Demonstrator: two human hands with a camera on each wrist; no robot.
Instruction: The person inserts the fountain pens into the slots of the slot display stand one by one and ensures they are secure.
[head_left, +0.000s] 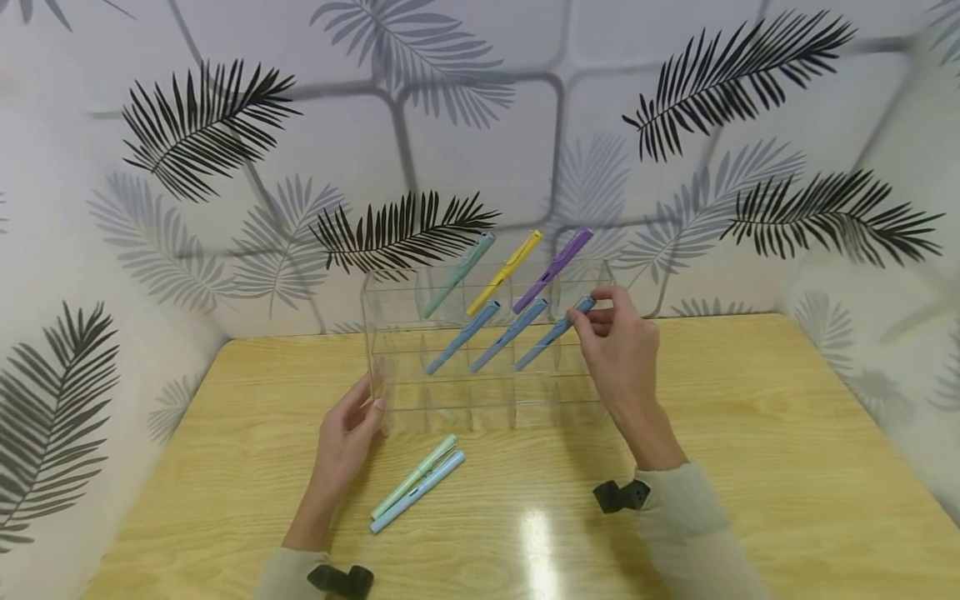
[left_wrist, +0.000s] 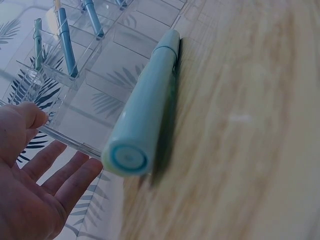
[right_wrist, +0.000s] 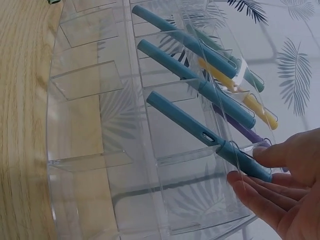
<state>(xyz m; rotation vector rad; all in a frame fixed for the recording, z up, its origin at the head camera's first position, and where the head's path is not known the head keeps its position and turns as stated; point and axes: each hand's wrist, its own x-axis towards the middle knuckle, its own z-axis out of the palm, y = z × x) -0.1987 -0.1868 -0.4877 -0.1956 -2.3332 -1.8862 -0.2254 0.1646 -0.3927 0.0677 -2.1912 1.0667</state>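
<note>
A clear acrylic pen rack (head_left: 491,408) with stepped tiers of compartments stands at the back of the table. My right hand (head_left: 624,346) pinches the capped end of a blue fountain pen (right_wrist: 182,120) between thumb and fingers; the pen leans in a middle-tier compartment. Left of it on that tier lean two more blue pens (head_left: 510,335) (head_left: 463,337). Behind them on the top tier are a teal pen (head_left: 459,275), a yellow pen (head_left: 505,273) and a purple pen (head_left: 553,272). My left hand (head_left: 345,446) grips the rack's left side edge, thumb and fingers on either side.
A pale green pen (head_left: 414,477) and a light blue pen (head_left: 417,492) lie side by side on the wooden table (head_left: 750,433), in front of the rack and close to my left hand. A leaf-patterned backdrop (head_left: 480,167) rises behind the table.
</note>
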